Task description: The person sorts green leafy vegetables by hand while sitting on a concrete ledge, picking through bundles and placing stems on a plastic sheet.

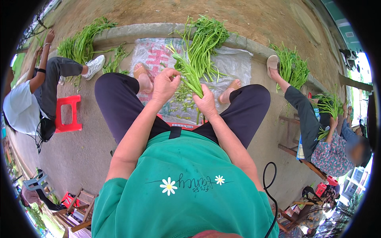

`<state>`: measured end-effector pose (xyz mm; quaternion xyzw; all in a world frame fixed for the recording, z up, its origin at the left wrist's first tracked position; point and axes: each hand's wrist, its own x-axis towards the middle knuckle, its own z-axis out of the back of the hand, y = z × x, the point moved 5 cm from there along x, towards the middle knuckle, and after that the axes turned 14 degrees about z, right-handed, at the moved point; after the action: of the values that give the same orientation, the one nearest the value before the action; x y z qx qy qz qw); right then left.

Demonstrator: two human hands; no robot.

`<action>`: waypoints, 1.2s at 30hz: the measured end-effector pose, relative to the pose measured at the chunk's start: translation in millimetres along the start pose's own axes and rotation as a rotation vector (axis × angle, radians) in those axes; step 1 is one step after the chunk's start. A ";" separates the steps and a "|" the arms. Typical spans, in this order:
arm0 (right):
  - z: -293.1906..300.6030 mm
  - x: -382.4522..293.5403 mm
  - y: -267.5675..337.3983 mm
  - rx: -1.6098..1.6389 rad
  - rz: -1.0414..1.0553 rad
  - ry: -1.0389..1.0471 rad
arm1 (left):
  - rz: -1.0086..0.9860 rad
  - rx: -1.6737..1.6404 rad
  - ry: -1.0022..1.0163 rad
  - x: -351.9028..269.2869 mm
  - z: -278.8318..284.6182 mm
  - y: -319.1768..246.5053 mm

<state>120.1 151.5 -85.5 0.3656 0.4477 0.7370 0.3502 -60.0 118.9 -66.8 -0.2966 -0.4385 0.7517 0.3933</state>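
Observation:
My right hand (206, 101) grips the lower stems of a small bunch of leafy greens (190, 76) between my knees. Beside that bunch is my left hand (166, 84), thumb and forefinger pinched together near the stems; whether anything is between them cannot be told. Beyond the hands, a larger heap of long-stemmed greens (209, 38) lies on a plastic woven sheet (238, 64) and reaches onto the curb. Short cut or broken stem pieces (184, 99) are scattered on the sheet below my hands.
A concrete curb (131, 30) runs beyond the sheet. More greens lie at left (80, 44) and right (293, 64). One seated person (23, 107) is at left near a red plastic stool (68, 114); another (330, 151) at right holds greens. A black cable (274, 196) hangs at my side.

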 end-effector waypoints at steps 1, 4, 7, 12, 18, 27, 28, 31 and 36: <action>-0.4 0.3 0.7 -0.001 0.007 0.004 | 0.006 -0.005 -0.008 1.2 2.3 2.1; -4.3 -0.9 -1.5 -0.008 -0.002 0.034 | 0.049 -0.105 -0.022 5.6 9.5 9.8; -7.4 -2.7 1.6 -0.031 -0.037 0.102 | 0.192 -0.305 -0.006 9.1 12.8 16.7; -9.7 -4.3 4.3 0.019 -0.018 0.101 | 0.476 -0.772 0.010 10.4 16.9 18.7; -6.9 -4.2 -0.3 0.025 -0.021 0.066 | 0.487 -0.739 0.072 10.4 30.1 22.2; -6.9 -4.8 -0.7 -0.019 -0.020 0.080 | 0.316 -0.393 0.190 -16.0 25.9 20.6; -6.7 -5.0 -1.9 -0.035 -0.014 0.080 | 0.281 -0.271 0.152 -18.1 28.1 11.6; -5.8 -4.9 -0.6 -0.022 0.010 0.060 | 0.188 -0.146 0.102 -20.7 29.2 -6.9; -6.8 -4.1 3.8 -0.015 0.006 0.079 | 0.140 -0.117 0.069 -11.5 20.5 1.9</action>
<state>115.6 143.9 -85.2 0.3348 0.4549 0.7552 0.3327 -70.9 99.8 -58.3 -0.3749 -0.4460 0.7397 0.3367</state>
